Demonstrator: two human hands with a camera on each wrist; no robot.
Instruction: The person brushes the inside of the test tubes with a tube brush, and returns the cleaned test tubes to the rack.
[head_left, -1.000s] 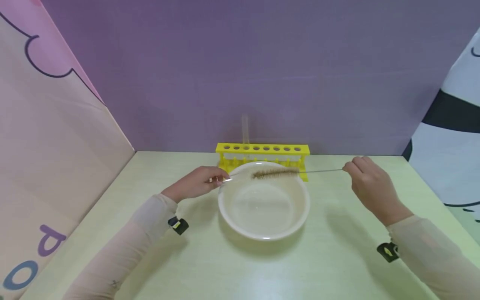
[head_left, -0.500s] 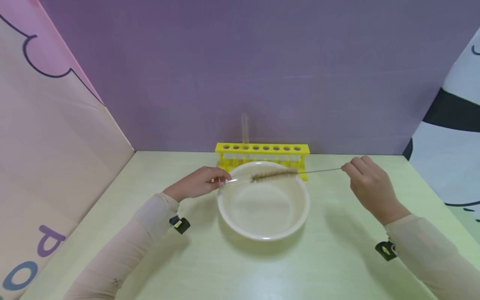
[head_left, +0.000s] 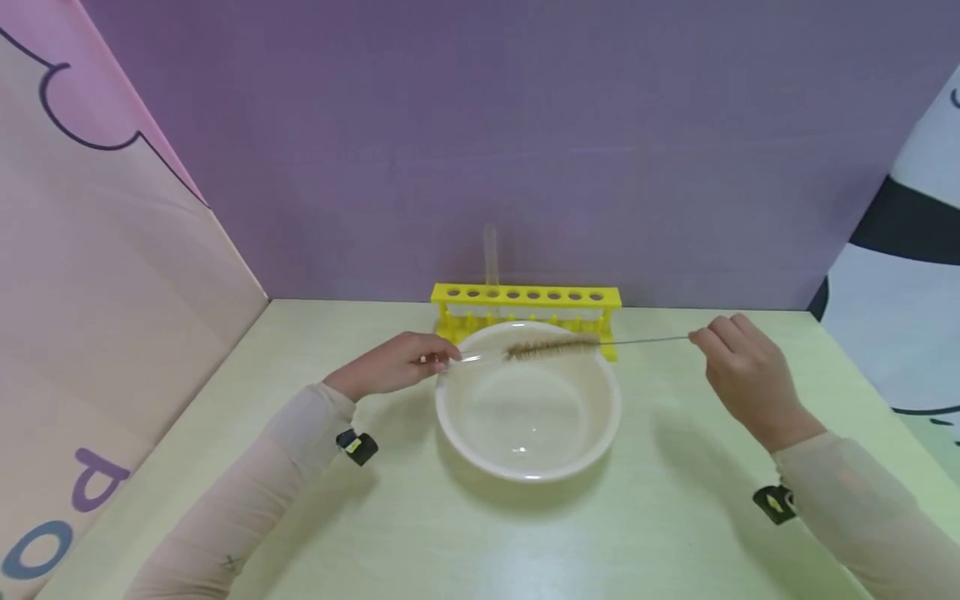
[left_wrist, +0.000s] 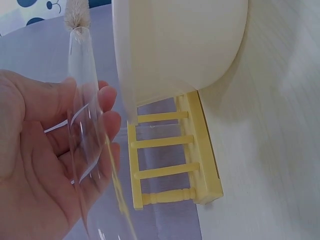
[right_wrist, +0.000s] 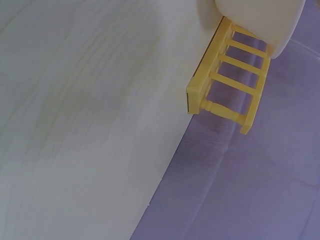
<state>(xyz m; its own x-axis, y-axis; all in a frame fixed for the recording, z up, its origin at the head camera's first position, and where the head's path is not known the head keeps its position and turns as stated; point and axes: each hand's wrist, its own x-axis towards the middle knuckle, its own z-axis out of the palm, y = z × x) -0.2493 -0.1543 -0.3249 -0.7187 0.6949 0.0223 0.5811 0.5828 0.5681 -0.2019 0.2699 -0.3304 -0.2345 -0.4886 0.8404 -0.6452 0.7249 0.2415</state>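
My left hand point(head_left: 393, 364) holds a clear glass test tube point(left_wrist: 82, 60) between thumb and fingers, above the basin's left rim in the head view. The tube lies nearly level, its mouth to the right. My right hand point(head_left: 750, 379) pinches the thin wire handle of a test tube brush point(head_left: 551, 346). The brown bristles stretch over the back of the cream basin point(head_left: 528, 471). In the left wrist view the tip of the bristles point(left_wrist: 77, 17) is at the tube's mouth, most of the brush outside. The right wrist view shows neither the right hand nor the brush.
Behind the basin stands a yellow test tube rack point(head_left: 525, 295), partly hidden by it. Another clear tube point(head_left: 491, 254) stands upright in the rack. A purple panel point(head_left: 540, 150) rises at the table's back edge, with printed panels at both sides.
Both hands keep their holds. The brush has tilted slightly and shifted a little to the right since half a second ago, along with my right hand.
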